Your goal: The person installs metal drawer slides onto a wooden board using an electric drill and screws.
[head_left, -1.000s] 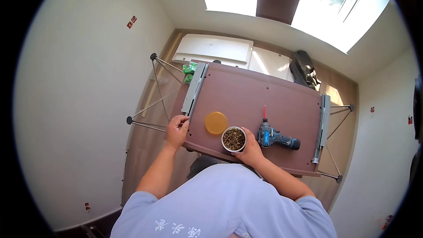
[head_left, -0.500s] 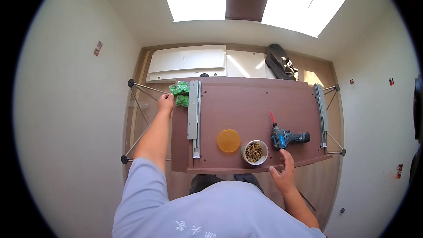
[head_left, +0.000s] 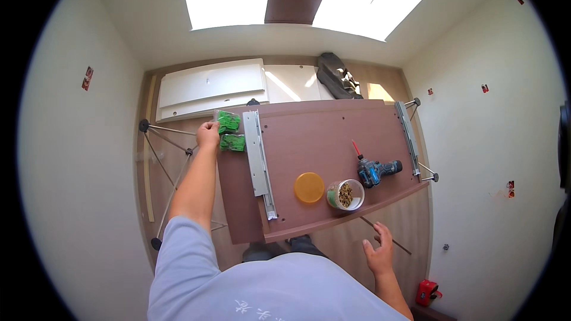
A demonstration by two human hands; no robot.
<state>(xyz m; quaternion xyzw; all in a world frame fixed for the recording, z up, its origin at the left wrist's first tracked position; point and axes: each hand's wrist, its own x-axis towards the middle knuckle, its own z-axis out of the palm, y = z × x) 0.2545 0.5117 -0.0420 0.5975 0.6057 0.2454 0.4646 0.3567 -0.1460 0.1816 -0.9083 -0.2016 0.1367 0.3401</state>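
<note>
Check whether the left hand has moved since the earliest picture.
Yes. Against the left metal rail, the left hand has moved forward, from beside the rail's near end to the green packets beside its far end.

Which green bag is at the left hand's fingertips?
The far bag, window side: the left hand has its fingertips at that bag's left edge. The near bag lies closer to the person.

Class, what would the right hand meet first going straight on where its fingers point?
Probably the near edge of the brown panel; if the right hand passes above it, depth being unclear, the drill.
</note>
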